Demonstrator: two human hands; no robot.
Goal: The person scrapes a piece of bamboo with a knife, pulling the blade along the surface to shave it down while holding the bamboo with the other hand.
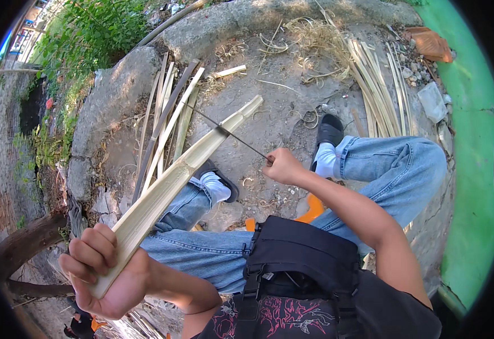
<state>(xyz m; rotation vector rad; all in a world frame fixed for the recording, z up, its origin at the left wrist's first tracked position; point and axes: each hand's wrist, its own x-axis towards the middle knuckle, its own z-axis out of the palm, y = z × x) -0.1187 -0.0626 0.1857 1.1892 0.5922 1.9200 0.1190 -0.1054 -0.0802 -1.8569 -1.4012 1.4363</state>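
My left hand (pixel 108 271) is wrapped round the near end of a long split bamboo piece (pixel 170 181), which slants up and away to the right with its pale inner face showing. A raised node crosses it about midway. My right hand (pixel 285 166) is closed on the handle of a long thin knife (pixel 248 146); the fingers hide most of that handle. The dark blade is seen nearly edge-on and lies across the bamboo near its far end. A dark patch shows where the two meet.
Bamboo strips (pixel 168 116) lie at the left, and a larger bundle of strips (pixel 374 85) lies at the far right. Curly shavings (pixel 317 42) litter the ground. My jeans-clad legs are spread around an orange object (pixel 313 209). A green wall (pixel 473 141) borders the right.
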